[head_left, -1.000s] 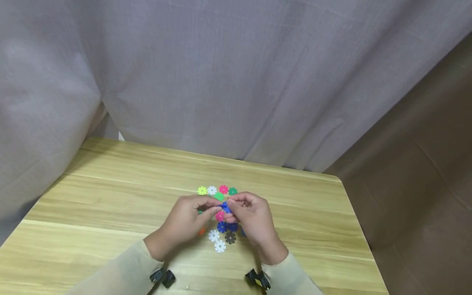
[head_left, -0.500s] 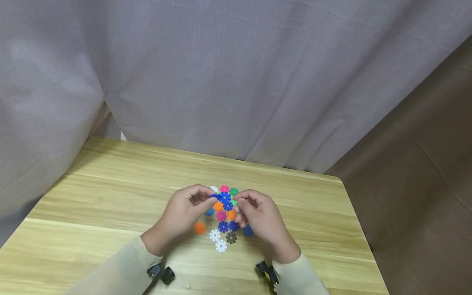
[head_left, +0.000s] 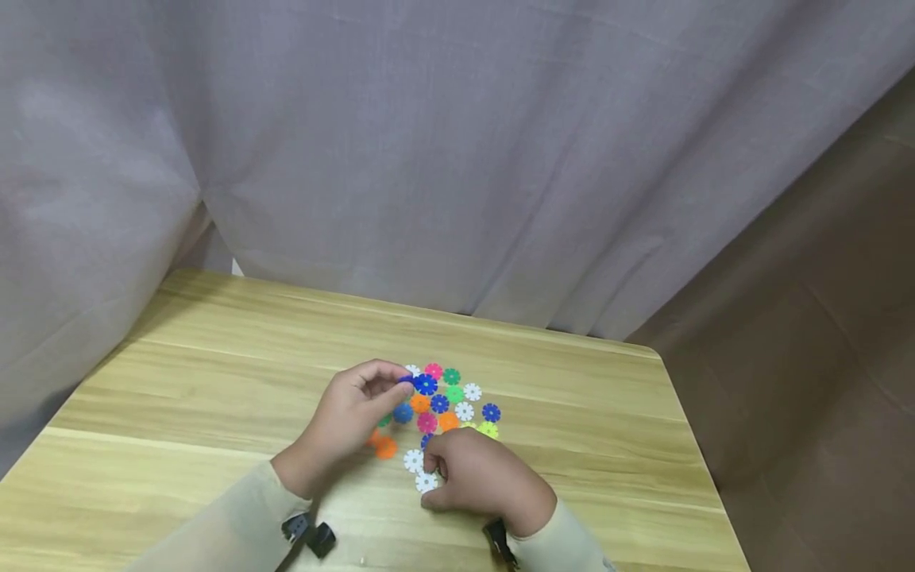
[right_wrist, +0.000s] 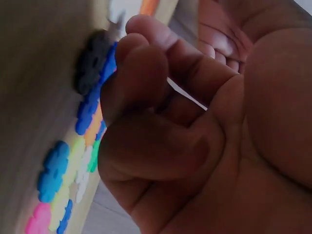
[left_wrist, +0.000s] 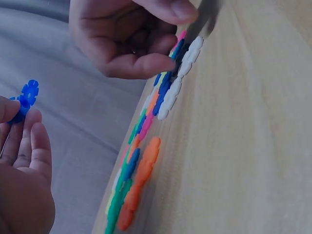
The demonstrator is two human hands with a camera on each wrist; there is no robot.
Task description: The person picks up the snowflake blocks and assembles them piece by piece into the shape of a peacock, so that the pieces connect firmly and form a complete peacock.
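Observation:
Several flat, flower-shaped plastic discs [head_left: 450, 401] in blue, orange, pink, green, white and yellow lie clustered on a wooden table [head_left: 214, 357]. My left hand [head_left: 403, 385] pinches a blue disc [head_left: 425, 384] by its edge, just above the far side of the cluster; the left wrist view shows that blue disc [left_wrist: 27, 97] at my fingertips. My right hand [head_left: 432, 469] is down on the near discs with its fingers curled, next to a white disc [head_left: 426, 481]. It covers the discs under it, so a grip is not visible. In the right wrist view the curled fingers [right_wrist: 141, 78] hang beside a black disc [right_wrist: 92, 58].
A grey curtain [head_left: 429, 159] hangs behind the table and down its left side. A brown wall [head_left: 808, 318] runs past the table's right edge. An orange disc [head_left: 386, 447] lies at the cluster's left. Black wrist mounts [head_left: 314, 536] sit near the front edge.
My right hand has let go of the joined blue piece and dropped toward me onto the near discs. My left hand stays put and keeps the blue disc.

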